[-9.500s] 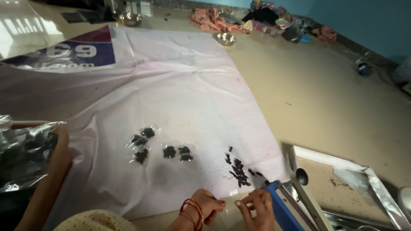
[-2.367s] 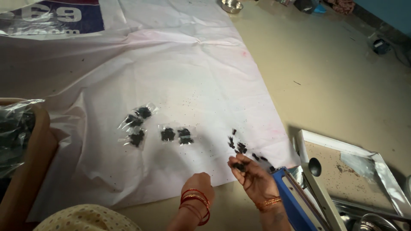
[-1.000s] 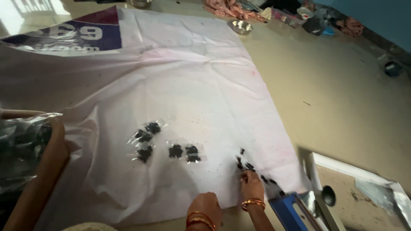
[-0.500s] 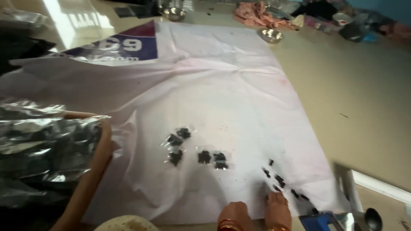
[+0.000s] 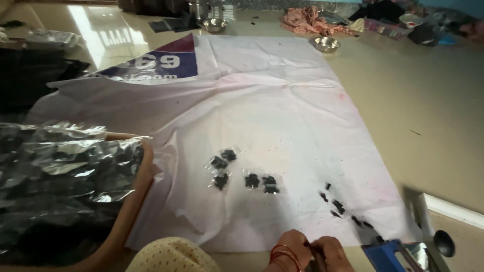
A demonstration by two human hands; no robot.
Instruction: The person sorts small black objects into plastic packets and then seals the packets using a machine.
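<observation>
Peeking over the bottom edge, left hand (image 5: 292,249) and right hand (image 5: 330,252), grips unreadable.

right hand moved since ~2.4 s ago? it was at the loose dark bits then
Yes. The right hand has pulled back toward the person, off the loose dark bits on the white sheet, and now sits at the sheet's near edge against the left hand.

Steel bowls (image 5: 326,44), pink cloth (image 5: 307,20) beyond.
</observation>
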